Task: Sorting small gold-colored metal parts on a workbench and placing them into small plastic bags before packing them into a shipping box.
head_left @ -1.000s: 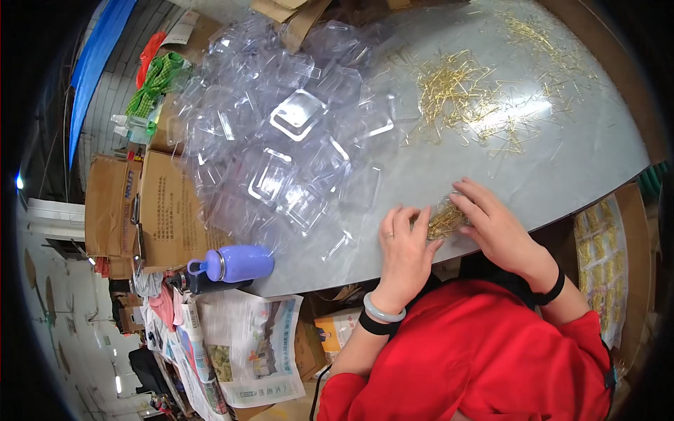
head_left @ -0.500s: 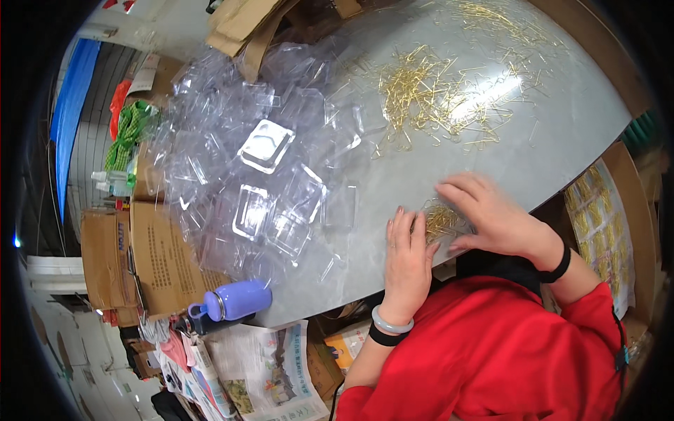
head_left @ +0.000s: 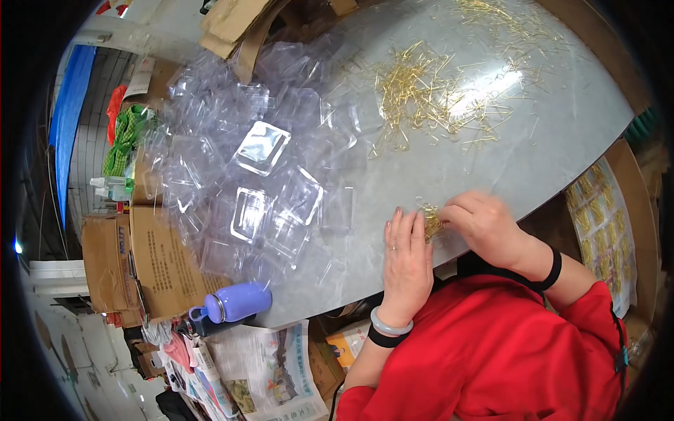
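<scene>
At the near edge of the grey table (head_left: 400, 175) lies a small bunch of gold wire hooks (head_left: 430, 219). My left hand (head_left: 407, 270) rests flat beside the bunch, fingers stretched out and close together. From the other side my right hand (head_left: 484, 228) closes its bent fingers on the bunch; its fingertips are partly hidden. Farther off, a larger loose heap of gold hooks (head_left: 414, 91) spreads over the tabletop. More hooks (head_left: 495, 15) lie scattered toward the far edge.
Clear plastic blister shells (head_left: 263, 147) are heaped over the table's left side. A purple bottle (head_left: 242, 302) stands by the near left edge, with cardboard boxes (head_left: 165, 259) beyond it. On my right, an open carton (head_left: 642, 210) holds bundled gold hooks (head_left: 597, 210).
My right hand has drawn its spread fingers together and down onto the small bunch, which now looks more compact. My left hand stays almost where it was.
</scene>
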Tool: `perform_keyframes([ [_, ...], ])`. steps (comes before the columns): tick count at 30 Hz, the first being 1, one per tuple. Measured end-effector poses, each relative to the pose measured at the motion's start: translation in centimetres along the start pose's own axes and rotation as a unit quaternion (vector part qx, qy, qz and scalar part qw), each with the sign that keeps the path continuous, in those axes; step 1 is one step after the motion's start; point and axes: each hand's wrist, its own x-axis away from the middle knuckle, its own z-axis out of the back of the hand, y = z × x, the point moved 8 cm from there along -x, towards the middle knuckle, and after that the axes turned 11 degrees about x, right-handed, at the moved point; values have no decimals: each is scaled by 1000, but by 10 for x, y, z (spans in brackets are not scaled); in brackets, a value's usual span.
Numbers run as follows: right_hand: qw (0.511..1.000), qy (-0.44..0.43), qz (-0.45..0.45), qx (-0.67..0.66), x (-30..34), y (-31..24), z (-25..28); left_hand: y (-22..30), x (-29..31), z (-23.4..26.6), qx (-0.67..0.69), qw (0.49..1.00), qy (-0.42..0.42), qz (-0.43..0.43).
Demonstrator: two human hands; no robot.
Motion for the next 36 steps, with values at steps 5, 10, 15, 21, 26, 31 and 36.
perform_keyframes([
  [5,998,-31,-15,-61,-10,4,10,0,3,0,-20,1000,-2,-17],
  [10,988,-111,87,-63,-10,-10,-7,-7,8,2,38,999,15,-17],
  [15,983,-116,74,-121,-11,-8,-14,-13,8,1,83,996,-4,37],
  [21,994,-91,46,-26,5,-41,-28,-11,5,-2,23,999,-19,-17],
  [26,993,-93,63,27,5,-48,-35,-15,8,2,129,991,17,32],
  [31,990,-75,91,74,-4,-49,-37,-18,10,5,147,989,19,-1],
  [36,990,-71,110,61,-4,-51,-39,-19,13,13,191,981,8,24],
])
